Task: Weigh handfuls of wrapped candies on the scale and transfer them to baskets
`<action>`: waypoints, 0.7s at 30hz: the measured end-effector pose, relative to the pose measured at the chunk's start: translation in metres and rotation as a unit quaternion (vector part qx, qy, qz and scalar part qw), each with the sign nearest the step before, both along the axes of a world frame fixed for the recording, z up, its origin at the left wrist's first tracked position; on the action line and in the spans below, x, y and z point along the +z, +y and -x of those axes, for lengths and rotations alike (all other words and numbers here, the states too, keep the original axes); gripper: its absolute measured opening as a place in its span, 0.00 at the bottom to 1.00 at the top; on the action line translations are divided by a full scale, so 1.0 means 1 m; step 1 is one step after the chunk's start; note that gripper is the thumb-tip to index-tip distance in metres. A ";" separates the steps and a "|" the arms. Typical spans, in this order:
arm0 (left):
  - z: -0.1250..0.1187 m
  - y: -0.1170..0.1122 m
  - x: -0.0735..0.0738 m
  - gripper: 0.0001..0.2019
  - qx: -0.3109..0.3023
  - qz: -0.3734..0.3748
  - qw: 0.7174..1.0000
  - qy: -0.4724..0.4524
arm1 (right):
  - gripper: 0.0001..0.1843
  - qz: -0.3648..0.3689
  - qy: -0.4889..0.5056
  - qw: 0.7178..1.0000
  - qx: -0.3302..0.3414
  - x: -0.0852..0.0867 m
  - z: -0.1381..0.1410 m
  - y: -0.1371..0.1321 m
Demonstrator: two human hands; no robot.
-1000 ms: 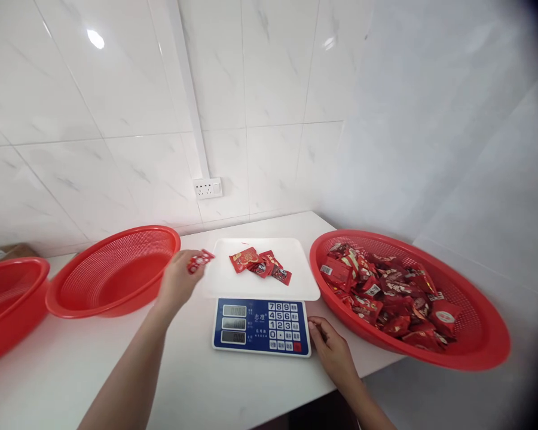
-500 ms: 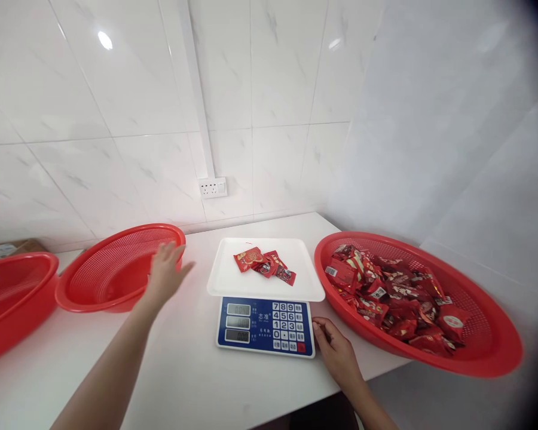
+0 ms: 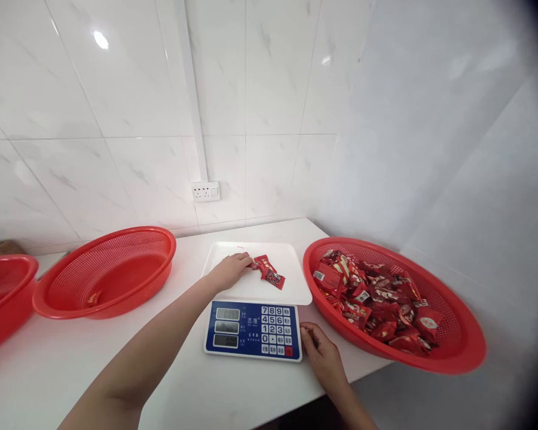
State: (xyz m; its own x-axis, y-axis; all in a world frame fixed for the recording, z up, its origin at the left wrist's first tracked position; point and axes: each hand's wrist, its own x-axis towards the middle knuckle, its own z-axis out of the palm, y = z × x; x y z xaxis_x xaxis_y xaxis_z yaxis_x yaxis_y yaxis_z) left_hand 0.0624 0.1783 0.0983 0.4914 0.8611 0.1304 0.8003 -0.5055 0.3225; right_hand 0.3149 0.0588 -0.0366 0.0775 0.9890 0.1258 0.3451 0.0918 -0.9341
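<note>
My left hand reaches over the white scale tray, its fingers closed on a red snack packet, which they partly cover. Close to the fingertips, more red snack packets overlap on the tray. Below it is the scale's blue panel, with number keys and three small displays. My right hand rests on the table against the panel's right edge. Its fingers are loosely bent, the thumb stands apart from the forefinger, and no object shows in it.
On the right a red basket holds many red packets. Another red basket stands left of the scale, with one small packet inside. A third red basket is at the far left. A wall socket is behind.
My left hand has moved right, from above the middle red basket to the scale tray, and taken hold of a packet there. The right hand stays beside the scale.
</note>
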 end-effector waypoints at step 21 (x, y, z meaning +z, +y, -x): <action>0.109 -0.036 0.033 0.24 0.314 -0.102 0.944 -0.003 | 0.22 0.012 0.010 1.000 0.008 -0.003 -0.001 0.003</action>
State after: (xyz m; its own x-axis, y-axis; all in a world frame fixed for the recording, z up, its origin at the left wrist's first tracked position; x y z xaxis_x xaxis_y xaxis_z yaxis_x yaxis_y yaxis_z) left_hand -0.0469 0.1427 0.1310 -0.1096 0.9387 0.3269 0.9610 0.0161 0.2760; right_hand 0.3157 0.0618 -0.0395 0.0635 0.9930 0.1000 0.3243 0.0742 -0.9430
